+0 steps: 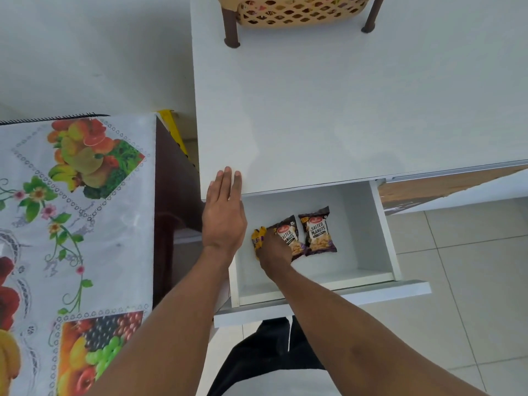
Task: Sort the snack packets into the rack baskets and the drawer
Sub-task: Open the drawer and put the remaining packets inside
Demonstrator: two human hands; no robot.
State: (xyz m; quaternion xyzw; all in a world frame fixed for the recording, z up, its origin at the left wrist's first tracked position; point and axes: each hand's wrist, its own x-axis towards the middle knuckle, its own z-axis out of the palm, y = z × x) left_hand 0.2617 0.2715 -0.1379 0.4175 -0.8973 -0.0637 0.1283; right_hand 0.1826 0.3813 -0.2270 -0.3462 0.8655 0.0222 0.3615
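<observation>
**Right hand's already in the drawer, the yellow packet sits just left of it**

Your right hand (pixel 275 250) is the one that counts here. It's down inside the open drawer (pixel 368 224), a bit below the centre of the frame. It lies over the lower corner of the first Salted Peanuts packet (pixel 290 234), and the yellow packet (pixel 258 238) touches its left edge. I only see the back of that hand and the fingers are tucked under. So I can't tell if you're pinching a packet or just pressing on it.

Your left hand (pixel 224 215) is out of the drawer. It's flat, fingers straight and together, resting on the front left corner of the white countertop (pixel 343 110).

The second Salted Peanuts packet (pixel 318 231) lies just right of the first, clear of both hands. All three packets have their long axis running up and down the frame, the tops tipped slightly right.

The rack basket (pixel 300 12) is way up at the top edge, well apart from everything. I reckon anything else for the drawer belongs in the bare floor on the right side.
</observation>
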